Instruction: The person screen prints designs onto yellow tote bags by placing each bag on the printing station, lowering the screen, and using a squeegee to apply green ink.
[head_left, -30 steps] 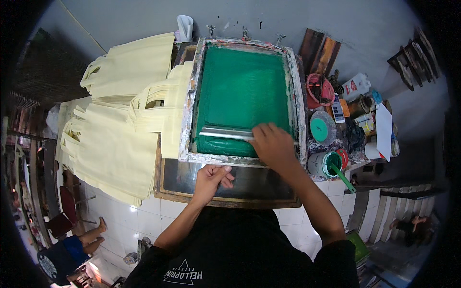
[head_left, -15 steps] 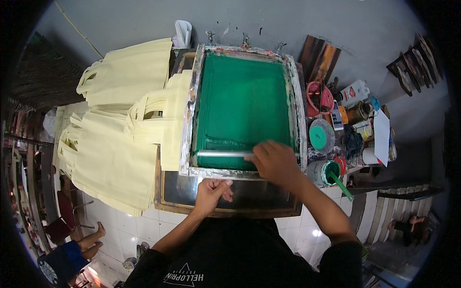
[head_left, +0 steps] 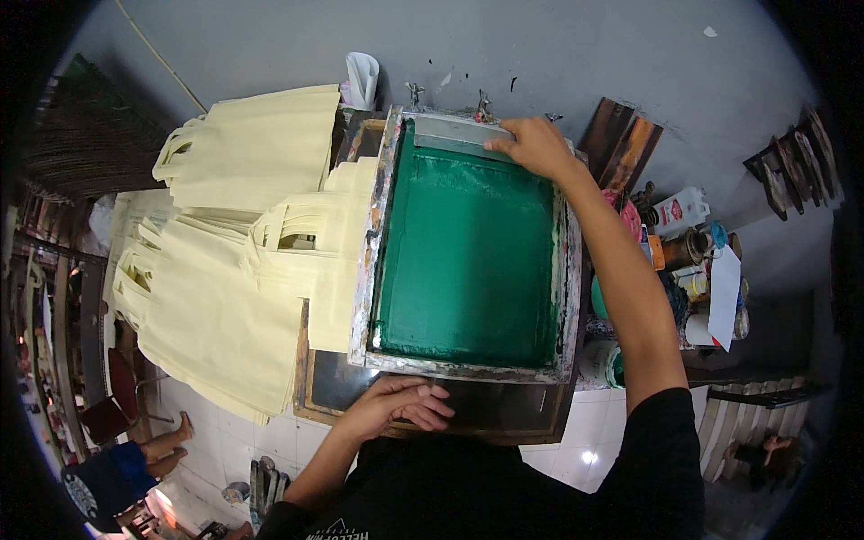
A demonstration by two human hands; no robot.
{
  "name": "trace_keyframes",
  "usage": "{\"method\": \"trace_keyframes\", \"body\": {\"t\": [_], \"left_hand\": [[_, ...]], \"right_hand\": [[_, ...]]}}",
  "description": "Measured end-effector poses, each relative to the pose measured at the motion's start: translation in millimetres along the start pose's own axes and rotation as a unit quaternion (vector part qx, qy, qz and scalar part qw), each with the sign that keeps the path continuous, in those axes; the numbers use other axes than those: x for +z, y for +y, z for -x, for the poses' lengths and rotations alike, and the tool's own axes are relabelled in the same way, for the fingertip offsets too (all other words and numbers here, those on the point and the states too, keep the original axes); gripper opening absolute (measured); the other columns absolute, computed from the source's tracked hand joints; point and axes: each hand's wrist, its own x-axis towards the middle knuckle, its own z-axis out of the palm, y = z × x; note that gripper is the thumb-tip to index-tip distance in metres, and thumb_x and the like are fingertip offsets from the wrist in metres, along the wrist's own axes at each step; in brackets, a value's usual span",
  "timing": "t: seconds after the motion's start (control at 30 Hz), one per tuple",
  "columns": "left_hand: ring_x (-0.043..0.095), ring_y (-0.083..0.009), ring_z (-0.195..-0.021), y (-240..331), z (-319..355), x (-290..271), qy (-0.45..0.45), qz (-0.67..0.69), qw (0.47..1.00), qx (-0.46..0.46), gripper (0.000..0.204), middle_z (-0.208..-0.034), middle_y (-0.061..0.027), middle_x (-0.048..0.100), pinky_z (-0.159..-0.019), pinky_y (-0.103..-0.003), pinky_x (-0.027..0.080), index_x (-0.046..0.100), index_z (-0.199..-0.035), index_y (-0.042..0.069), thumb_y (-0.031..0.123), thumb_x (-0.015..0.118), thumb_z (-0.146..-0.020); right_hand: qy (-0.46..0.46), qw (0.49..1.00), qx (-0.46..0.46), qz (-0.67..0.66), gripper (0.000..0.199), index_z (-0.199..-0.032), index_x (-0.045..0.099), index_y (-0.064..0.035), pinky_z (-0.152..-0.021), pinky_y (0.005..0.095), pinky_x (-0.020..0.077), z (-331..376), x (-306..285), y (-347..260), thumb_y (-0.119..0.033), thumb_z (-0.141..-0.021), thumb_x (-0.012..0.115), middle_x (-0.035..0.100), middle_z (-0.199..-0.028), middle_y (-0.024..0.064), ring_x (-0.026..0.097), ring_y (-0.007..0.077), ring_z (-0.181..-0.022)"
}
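Observation:
A printing screen with an ink-stained whitish frame [head_left: 366, 261] lies in front of me, its mesh covered in green ink [head_left: 468, 256]. At the screen's far end my right hand [head_left: 537, 148] is closed on the right end of a squeegee [head_left: 450, 133], whose long pale bar lies across the mesh. Just below the near edge of the frame rests my left hand [head_left: 400, 407], fingers apart and loosely bent, with nothing in it. It is over a dark, wood-edged board [head_left: 337, 382]. A pale yellow bag [head_left: 328, 256] sticks out from the screen's left side.
Stacks of pale yellow bags [head_left: 211, 306] spread to the left. On the right, a white jug [head_left: 681, 210], a white sheet [head_left: 724, 292] and several cans crowd together. A tub with green ink [head_left: 598, 364] sits partly behind my right forearm. Another person [head_left: 108, 481] is at lower left.
My right hand has carried the squeegee from the screen's near end to its far end. My left hand is now lower, apart from the frame's near edge. The view has shifted slightly.

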Motion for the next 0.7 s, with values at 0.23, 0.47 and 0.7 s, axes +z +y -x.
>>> {"method": "trace_keyframes", "body": {"t": [0.23,0.47,0.7], "left_hand": [[0.067,-0.0213,-0.107,185.5,-98.7,23.8,0.229,-0.528,0.737,0.355,0.034,-0.114,-0.0109,0.071,-0.095,-0.035,0.052,0.065,-0.125,0.003,0.023,0.067,-0.098],[0.068,-0.0393,-0.092,269.7,-177.2,-25.8,0.265,-0.715,0.547,0.344,0.029,-0.102,-0.0201,0.071,-0.083,-0.045,0.052,0.072,-0.108,0.001,0.022,0.074,-0.089],[0.069,-0.0395,-0.087,227.3,-149.0,-25.2,0.253,-0.691,0.565,0.372,0.026,-0.097,-0.0204,0.072,-0.079,-0.045,0.053,0.075,-0.101,0.000,0.022,0.075,-0.087]], "right_hand": [[0.090,0.988,0.057,0.111,0.061,-0.103,0.076,-0.0076,-0.077,0.0498,0.0553,12.8,26.3,-6.4,-0.065,-0.081,0.072,0.074,-0.088,0.0201,0.073,0.0381,-0.087],[0.133,0.986,0.021,0.101,0.060,-0.087,0.071,-0.0054,-0.067,0.0502,0.0536,44.1,40.8,-17.5,-0.065,-0.080,0.071,0.072,-0.081,0.0161,0.071,0.0377,-0.078],[0.139,0.987,-0.003,0.075,0.060,-0.079,0.066,-0.0040,-0.063,0.0497,0.0520,87.7,46.0,-36.3,-0.064,-0.079,0.073,0.070,-0.080,0.0149,0.070,0.0377,-0.074]]}}
